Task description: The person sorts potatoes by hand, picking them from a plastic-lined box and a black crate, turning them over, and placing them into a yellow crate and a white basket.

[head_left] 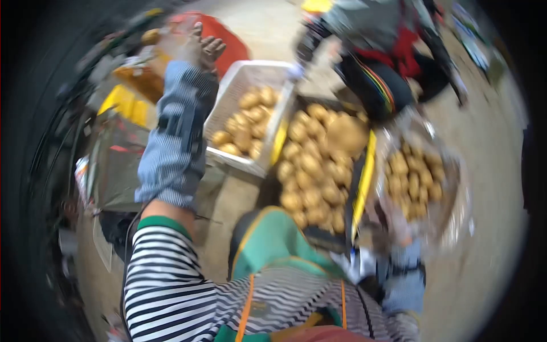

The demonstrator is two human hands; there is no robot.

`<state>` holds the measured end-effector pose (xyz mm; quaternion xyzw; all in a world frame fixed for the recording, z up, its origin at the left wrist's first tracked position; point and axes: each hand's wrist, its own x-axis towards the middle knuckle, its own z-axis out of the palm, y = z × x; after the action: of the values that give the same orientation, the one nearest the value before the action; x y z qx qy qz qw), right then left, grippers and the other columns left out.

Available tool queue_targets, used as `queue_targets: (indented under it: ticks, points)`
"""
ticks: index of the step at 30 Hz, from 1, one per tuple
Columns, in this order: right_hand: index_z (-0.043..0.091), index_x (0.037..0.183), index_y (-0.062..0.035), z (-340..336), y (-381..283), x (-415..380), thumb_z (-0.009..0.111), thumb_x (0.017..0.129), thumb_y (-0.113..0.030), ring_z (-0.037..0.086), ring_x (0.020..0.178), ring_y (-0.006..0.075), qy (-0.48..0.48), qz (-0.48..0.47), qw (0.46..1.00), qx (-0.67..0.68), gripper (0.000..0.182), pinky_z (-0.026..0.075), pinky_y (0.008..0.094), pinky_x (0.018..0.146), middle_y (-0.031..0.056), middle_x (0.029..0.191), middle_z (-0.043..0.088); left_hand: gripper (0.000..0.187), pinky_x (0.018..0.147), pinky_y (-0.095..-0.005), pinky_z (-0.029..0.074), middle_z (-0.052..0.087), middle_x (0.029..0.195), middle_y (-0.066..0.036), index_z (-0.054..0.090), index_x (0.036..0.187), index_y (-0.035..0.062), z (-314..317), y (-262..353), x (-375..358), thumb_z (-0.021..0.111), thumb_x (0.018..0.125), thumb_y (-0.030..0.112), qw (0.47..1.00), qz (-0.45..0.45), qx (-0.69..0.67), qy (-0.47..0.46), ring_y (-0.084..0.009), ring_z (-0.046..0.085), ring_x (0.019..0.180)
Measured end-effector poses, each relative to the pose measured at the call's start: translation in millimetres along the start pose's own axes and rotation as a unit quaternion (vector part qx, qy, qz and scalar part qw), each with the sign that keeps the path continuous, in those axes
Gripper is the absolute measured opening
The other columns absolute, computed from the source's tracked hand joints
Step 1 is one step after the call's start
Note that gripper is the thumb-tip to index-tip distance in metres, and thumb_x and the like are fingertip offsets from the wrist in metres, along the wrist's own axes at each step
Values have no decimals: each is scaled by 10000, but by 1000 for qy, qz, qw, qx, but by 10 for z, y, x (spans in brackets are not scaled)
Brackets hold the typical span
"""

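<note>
My left hand (208, 52) is stretched out at the upper left, fingers apart and holding nothing, in front of a red round shape (231, 50). Beside it stands a white crate (219, 102) partly filled with potatoes (242, 125). A black crate with yellow edges (364, 182), full of potatoes (310, 165), lies before my knees. One larger-looking blurred potato (346, 137) shows over its upper right part; what supports it is unclear. My right hand (397, 227) is low at the right, smeared by motion, near a clear plastic bag (453, 199) of potatoes; its fingers cannot be made out.
Another person (379, 51) in dark trousers with a striped side crouches beyond the black crate, a blurred hand near it. At the left are a yellow object (125, 104), an orange container (139, 80) and a grey-green bag (119, 165).
</note>
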<state>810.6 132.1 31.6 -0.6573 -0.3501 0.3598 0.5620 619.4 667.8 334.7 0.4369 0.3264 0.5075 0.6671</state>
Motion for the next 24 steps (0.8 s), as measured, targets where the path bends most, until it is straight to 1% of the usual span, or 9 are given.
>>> queue_targets:
  ticks: [2, 3, 4, 6, 8, 10, 12, 18, 24]
  points:
    - [562, 821, -57, -115, -590, 3, 410, 1036, -330, 474, 632, 105, -51, -61, 989, -124, 379, 367, 281, 569, 24, 706, 542, 386, 1028, -430, 464, 568, 1218, -190, 481, 1157, 10, 299, -634, -781, 536, 981, 349, 987, -52, 59, -139, -293, 589, 1121]
    - [579, 1078, -37, -351, -171, -96, 438, 1018, -304, 602, 756, 247, 3, 2, 989, -149, 308, 452, 346, 663, 99, 779, 603, 350, 967, -392, 495, 597, 1116, -128, 490, 1158, 5, 379, -953, -1100, 521, 993, 313, 971, -102, 76, -205, -245, 610, 1079]
    - [601, 1067, -53, -286, -575, -101, 545, 978, -354, 617, 709, 164, 91, 84, 983, 137, 319, 457, 274, 621, 33, 721, 613, 346, 915, -353, 508, 586, 1028, -75, 495, 1176, -9, 367, -1310, -1211, 539, 989, 278, 914, -175, 22, -365, -215, 616, 1024]
    - [609, 1113, -64, -604, -708, -69, 656, 910, -254, 635, 718, 124, 175, 184, 952, 171, 282, 493, 248, 638, 26, 796, 651, 250, 815, -284, 525, 644, 893, -86, 564, 1105, -4, 636, -1649, -2015, 594, 956, 195, 875, -23, 236, -421, -195, 659, 892]
    - [601, 1139, -63, -827, -550, -117, 669, 895, -213, 641, 713, 125, 179, 159, 953, 185, 294, 505, 247, 651, 28, 804, 657, 325, 893, -321, 503, 582, 939, -61, 549, 1162, -28, 690, -1889, -2669, 586, 963, 225, 869, -44, 159, -466, -177, 592, 873]
    - [606, 1153, -51, -786, -558, -143, 664, 885, -193, 653, 787, 129, 278, 152, 938, 144, 309, 508, 254, 659, 43, 881, 673, 264, 915, -321, 500, 579, 985, -73, 561, 1175, -34, 890, -1836, -3137, 552, 976, 140, 868, -336, -34, -364, -180, 595, 881]
    - [602, 1174, -25, -816, -406, -105, 678, 865, -196, 651, 851, 144, 276, 141, 942, 127, 361, 518, 265, 681, 67, 960, 674, 307, 920, -342, 505, 636, 1042, -92, 550, 1243, -2, 839, -2068, -3386, 533, 989, 169, 868, -251, 69, -422, -198, 622, 957]
    - [589, 1230, -40, -994, 120, 248, 663, 871, -294, 640, 912, 168, -49, 352, 921, -163, 445, 521, 304, 757, 99, 1065, 668, 285, 849, -322, 518, 684, 962, -61, 596, 1175, 59, 633, -2476, -3155, 590, 957, 241, 883, -390, 33, -258, -173, 668, 896]
    - [631, 1183, -77, -894, 1552, 1068, 702, 790, -350, 652, 942, 247, -267, 287, 793, -465, 484, 514, 381, 807, 131, 1051, 688, 328, 851, -296, 518, 685, 984, -68, 595, 1176, 34, 847, -2435, -2964, 629, 943, 262, 884, -369, 36, -286, -165, 664, 890]
